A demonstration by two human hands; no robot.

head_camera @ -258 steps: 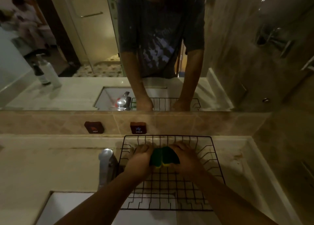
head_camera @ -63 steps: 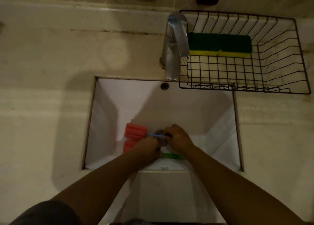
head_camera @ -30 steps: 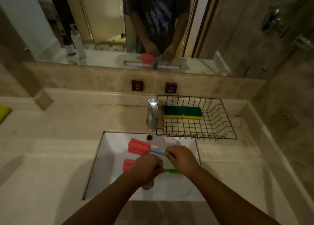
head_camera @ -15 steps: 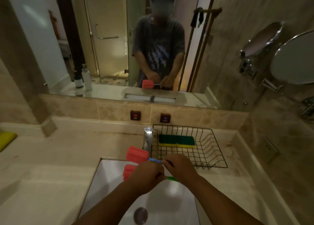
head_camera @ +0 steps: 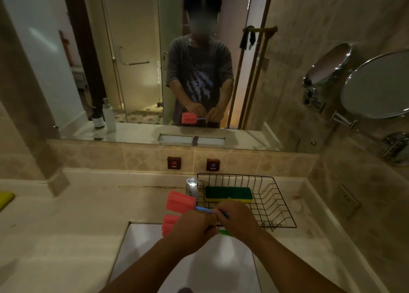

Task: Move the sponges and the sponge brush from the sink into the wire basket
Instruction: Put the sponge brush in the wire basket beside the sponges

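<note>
Above the sink (head_camera: 141, 246), both hands carry brushes: right hand (head_camera: 238, 220) pinches the blue-handled brush (head_camera: 181, 201); left hand (head_camera: 192, 229) is closed on the green-handled one (head_camera: 169, 225). Two sponges (head_camera: 229, 194) lie in the basket (head_camera: 278, 206) at 2 o'clock. Carry step; next, lower both inside

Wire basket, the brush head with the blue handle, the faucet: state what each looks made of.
Wire basket: thin metal rods, matte black, probably coated. Brush head: pink ribbed foam, judging by its soft matte look. Faucet: polished chrome-like metal, given its bright glint.
</note>
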